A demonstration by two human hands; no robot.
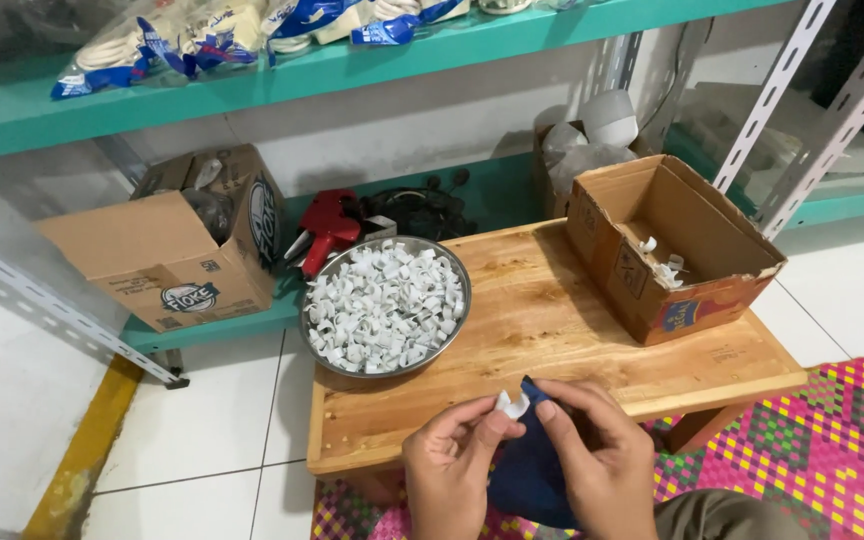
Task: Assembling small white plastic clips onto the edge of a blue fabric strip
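My left hand (449, 460) pinches a small white plastic piece (512, 405) between thumb and fingers, just above the near edge of a low wooden table (572, 320). My right hand (597, 450) grips a dark blue cloth (527, 470) and touches the same white piece from the right. Both hands meet at the bottom centre. On the table's left end stands a metal bowl (457, 262) heaped with several small white plastic pieces (384, 305). An open cardboard box (667, 245) on the table's right end holds a few white pieces at its bottom.
Another open cardboard box (167, 245) sits on a low teal shelf at left, next to a red tool (330, 228) and dark cables. Packets lie on the upper teal shelf (252, 85). White floor tiles lie left, a colourful woven mat (812, 440) right.
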